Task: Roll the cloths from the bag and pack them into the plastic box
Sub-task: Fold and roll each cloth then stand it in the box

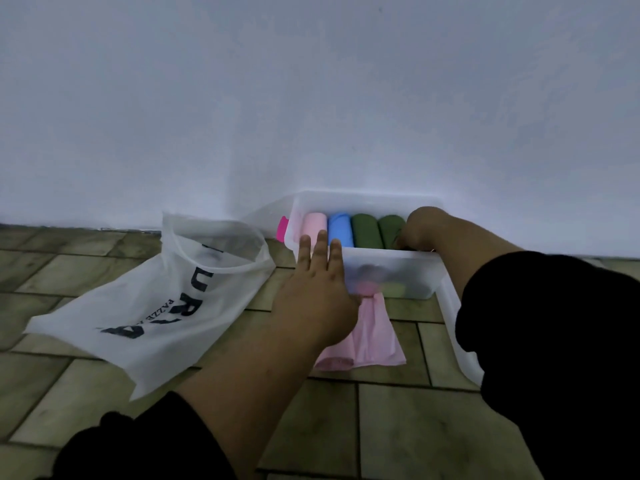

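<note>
A clear plastic box (398, 258) stands on the floor against the wall. Inside it lie a pink roll (314, 226), a blue roll (340, 227) and two green rolls (366, 230). My left hand (317, 289) rests flat against the box's front wall, fingers straight and reaching over the rim. My right hand (417, 228) reaches into the box's right end, fingers curled down on a dark cloth (398, 243) that is mostly hidden. An unrolled pink cloth (372, 336) lies on the floor in front of the box, partly under my left hand. The white bag (152, 299) lies open at the left.
A clear plastic lid (457, 327) lies to the right of the box, partly behind my right sleeve. A bright pink latch (282, 228) sticks out at the box's left end. The floor is tiled and the white wall rises right behind the box.
</note>
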### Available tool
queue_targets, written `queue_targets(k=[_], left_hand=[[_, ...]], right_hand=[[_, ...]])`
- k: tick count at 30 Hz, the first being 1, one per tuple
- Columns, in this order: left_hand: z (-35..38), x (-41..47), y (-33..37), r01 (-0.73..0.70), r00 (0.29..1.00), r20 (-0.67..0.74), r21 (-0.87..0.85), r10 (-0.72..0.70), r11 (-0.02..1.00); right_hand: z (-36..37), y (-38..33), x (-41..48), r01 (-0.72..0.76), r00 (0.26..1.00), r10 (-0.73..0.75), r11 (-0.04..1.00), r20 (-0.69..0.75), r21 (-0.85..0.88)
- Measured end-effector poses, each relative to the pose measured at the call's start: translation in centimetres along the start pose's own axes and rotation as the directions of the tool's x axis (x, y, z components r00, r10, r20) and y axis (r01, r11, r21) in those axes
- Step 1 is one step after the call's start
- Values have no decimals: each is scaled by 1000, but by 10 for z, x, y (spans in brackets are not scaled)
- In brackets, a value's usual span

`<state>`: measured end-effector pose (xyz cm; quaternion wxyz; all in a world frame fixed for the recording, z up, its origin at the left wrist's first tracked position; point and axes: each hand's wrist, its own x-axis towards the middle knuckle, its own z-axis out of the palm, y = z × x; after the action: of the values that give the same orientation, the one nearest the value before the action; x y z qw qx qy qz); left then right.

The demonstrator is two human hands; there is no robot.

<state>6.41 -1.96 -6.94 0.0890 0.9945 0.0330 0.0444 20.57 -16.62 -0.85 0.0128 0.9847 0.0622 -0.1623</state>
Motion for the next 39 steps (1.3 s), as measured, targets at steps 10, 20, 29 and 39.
queue_targets(k=[10, 20, 29, 39], left_hand=[[-17, 0, -7, -41, 999, 27, -32, 41, 999], [-32, 7, -10, -44, 991, 123, -53, 50, 998], [15, -81, -24, -128, 889, 376, -342, 260, 931], [31, -79, -22, -63, 891, 413, -294, 187, 954]], right_hand=[[76, -24, -83, 509, 561, 211, 675, -801, 534], [134, -69, -130, 327, 922, -214, 876, -323, 355], [152, -2, -175, 495, 864, -460, 851, -202, 178], [168, -4, -178, 381, 880, -336, 921, -335, 76]])
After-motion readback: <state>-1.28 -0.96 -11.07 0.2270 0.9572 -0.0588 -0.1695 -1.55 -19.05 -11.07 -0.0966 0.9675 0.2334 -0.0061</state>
